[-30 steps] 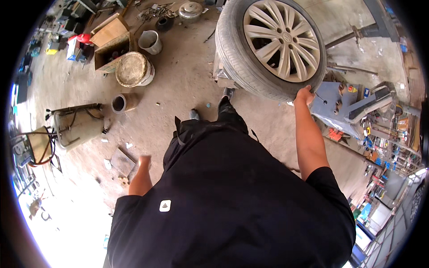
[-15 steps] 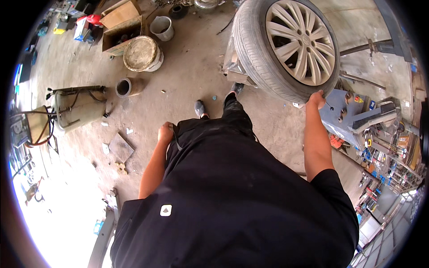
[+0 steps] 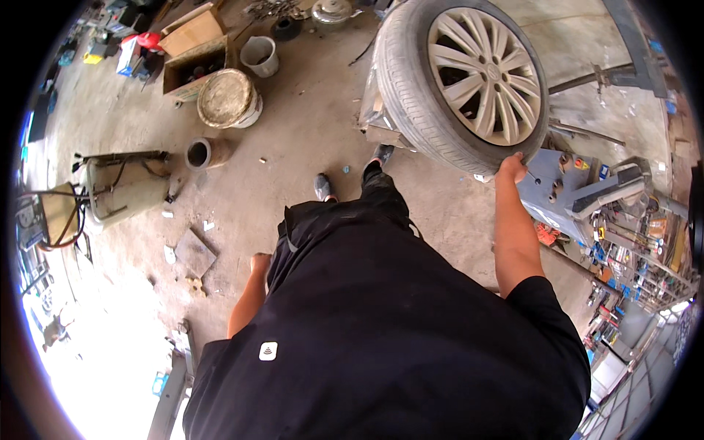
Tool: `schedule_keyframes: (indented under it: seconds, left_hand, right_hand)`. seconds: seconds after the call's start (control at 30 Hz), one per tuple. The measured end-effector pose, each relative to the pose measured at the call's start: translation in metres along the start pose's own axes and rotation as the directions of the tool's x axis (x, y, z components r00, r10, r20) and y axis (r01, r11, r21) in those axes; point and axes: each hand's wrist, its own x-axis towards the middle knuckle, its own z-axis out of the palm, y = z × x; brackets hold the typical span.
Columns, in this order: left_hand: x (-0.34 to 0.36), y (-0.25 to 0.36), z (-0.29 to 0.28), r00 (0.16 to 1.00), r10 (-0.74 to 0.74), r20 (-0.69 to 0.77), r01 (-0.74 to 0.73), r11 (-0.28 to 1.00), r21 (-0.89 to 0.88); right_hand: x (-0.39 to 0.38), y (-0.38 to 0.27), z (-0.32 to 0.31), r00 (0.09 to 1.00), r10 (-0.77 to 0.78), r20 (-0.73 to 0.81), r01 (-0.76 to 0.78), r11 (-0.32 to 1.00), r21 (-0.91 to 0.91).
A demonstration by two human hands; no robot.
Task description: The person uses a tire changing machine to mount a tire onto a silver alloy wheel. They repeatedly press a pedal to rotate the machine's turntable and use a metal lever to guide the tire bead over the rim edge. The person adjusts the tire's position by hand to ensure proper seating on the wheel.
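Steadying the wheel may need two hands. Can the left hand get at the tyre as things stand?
Probably yes: the left hand hangs free at the hip, nothing blocks the tyre, and the right hand holds its tread.

Under my right hand [image 3: 511,168] the tyre [image 3: 411,95] is matt grey-black rubber, dusty, with a fine ribbed tread; its rim [image 3: 484,73] is silver metal, smooth with a dull satin sheen. My clothing is plain black cloth, matt. My left hand [image 3: 259,262] hangs bare against it. The floor [image 3: 293,147] is rough concrete, stained and gritty. The open box [image 3: 192,51] is brown cardboard, unglossed. The bucket [image 3: 259,55] looks like pale plastic, grimy; the drum lid [image 3: 226,97] is crusted and rough. The machine [image 3: 579,187] beside the tyre is grey-blue painted metal, scuffed.
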Motion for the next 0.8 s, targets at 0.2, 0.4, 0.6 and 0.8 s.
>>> schedule_keyframes:
  seconds: [0.2, 0.4, 0.6, 0.8]
  left_hand:
    - [0.046, -0.001, -0.028, 0.966, 0.250, 0.058, -0.256, 0.959, 0.122]
    - [0.099, 0.132, -0.096, 0.979, -0.133, 0.155, 0.204, 0.693, -0.691]
    - [0.105, 0.361, -0.108, 0.951, 0.227, 0.210, 0.051, 0.554, -0.831]
    - [0.093, 0.551, -0.062, 0.932, 0.259, 0.254, 0.150, 0.363, -0.920]
  right_hand:
    - [-0.020, 0.001, 0.024, 0.980, 0.127, 0.156, -0.138, 0.988, 0.064]
    - [-0.020, 0.028, 0.021, 0.804, 0.017, 0.594, -0.532, 0.467, 0.706]
    - [0.028, 0.090, 0.034, 0.608, 0.013, 0.793, -0.767, 0.266, 0.584]
    - [-0.012, 0.094, 0.057, 0.326, -0.087, 0.941, -0.932, 0.139, 0.335]
